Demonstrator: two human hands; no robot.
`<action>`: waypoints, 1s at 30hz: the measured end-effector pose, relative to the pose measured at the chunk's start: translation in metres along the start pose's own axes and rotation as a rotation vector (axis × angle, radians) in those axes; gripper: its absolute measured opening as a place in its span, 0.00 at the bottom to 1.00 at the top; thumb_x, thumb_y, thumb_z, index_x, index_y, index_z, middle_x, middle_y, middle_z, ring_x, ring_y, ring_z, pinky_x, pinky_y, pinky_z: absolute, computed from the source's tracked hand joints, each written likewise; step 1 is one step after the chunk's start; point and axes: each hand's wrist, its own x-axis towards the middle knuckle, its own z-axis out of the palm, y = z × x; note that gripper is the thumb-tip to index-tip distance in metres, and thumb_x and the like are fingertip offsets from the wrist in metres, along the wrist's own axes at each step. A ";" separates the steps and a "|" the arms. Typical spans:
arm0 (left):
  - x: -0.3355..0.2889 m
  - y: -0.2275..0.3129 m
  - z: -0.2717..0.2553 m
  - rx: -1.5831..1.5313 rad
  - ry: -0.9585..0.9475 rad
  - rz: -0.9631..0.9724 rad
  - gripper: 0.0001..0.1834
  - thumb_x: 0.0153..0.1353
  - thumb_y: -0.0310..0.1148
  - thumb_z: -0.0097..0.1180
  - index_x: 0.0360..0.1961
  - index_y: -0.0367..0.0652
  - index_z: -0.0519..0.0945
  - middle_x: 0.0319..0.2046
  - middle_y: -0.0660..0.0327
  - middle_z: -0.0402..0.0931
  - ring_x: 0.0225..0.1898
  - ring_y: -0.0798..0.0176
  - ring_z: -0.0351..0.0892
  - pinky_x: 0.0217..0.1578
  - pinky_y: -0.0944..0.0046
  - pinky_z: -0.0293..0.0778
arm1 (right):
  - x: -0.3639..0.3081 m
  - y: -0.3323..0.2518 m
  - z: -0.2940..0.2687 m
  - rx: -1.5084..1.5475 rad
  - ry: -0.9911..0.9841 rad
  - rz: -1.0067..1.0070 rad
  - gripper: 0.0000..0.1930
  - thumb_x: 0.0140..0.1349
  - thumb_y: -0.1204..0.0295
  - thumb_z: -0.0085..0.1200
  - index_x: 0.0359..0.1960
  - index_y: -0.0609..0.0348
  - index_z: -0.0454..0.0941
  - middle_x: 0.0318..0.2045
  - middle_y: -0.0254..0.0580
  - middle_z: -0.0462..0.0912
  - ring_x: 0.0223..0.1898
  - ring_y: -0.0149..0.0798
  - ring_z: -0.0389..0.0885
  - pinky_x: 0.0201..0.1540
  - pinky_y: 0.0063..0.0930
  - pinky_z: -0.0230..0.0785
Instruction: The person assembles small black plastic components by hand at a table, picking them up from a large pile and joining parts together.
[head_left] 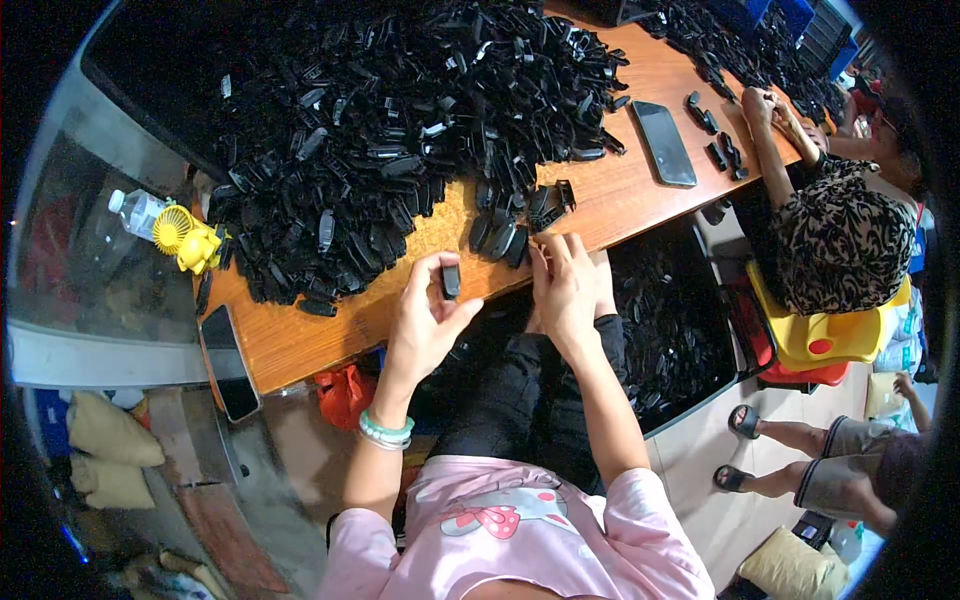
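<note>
My left hand (424, 318) is closed on a small black plastic clip-like piece (451, 282), held upright between fingers and palm just off the table's near edge. To its right, my right hand (566, 292) has its fingers curled and pressed together at the edge; whatever they may hold is too small or hidden to make out. Just beyond the right hand lies a small group of similar black pieces (497, 232). A large heap of black plastic parts (330, 150) spreads over the table behind both hands.
The wooden table (620, 215) carries a phone (664, 145) at right and another phone (230, 362) at the left corner. A yellow fan (185, 238) and a bottle (137, 213) stand at left. Below right is a black bin of parts (670, 330); a co-worker (835, 240) sits beyond.
</note>
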 end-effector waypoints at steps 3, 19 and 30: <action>-0.015 0.000 -0.004 -0.064 0.001 -0.046 0.10 0.59 0.19 0.51 0.43 0.37 0.74 0.26 0.67 0.68 0.28 0.80 0.64 0.27 0.78 0.63 | 0.002 0.002 -0.002 -0.133 0.043 -0.150 0.05 0.54 0.72 0.54 0.29 0.59 0.72 0.27 0.47 0.72 0.33 0.51 0.73 0.34 0.41 0.67; -0.033 0.016 -0.001 0.007 -0.139 -0.021 0.16 0.56 0.26 0.59 0.44 0.27 0.76 0.30 0.58 0.74 0.19 0.72 0.70 0.20 0.74 0.65 | -0.051 -0.040 -0.049 1.124 -0.481 0.429 0.15 0.66 0.70 0.47 0.53 0.60 0.70 0.27 0.32 0.70 0.27 0.23 0.67 0.28 0.15 0.62; -0.031 0.033 -0.006 0.245 -0.178 0.234 0.12 0.55 0.26 0.60 0.37 0.26 0.77 0.26 0.54 0.74 0.21 0.68 0.72 0.20 0.70 0.67 | -0.053 -0.036 -0.048 0.443 -0.391 -0.225 0.17 0.56 0.81 0.50 0.49 0.67 0.69 0.29 0.52 0.73 0.31 0.53 0.75 0.33 0.36 0.68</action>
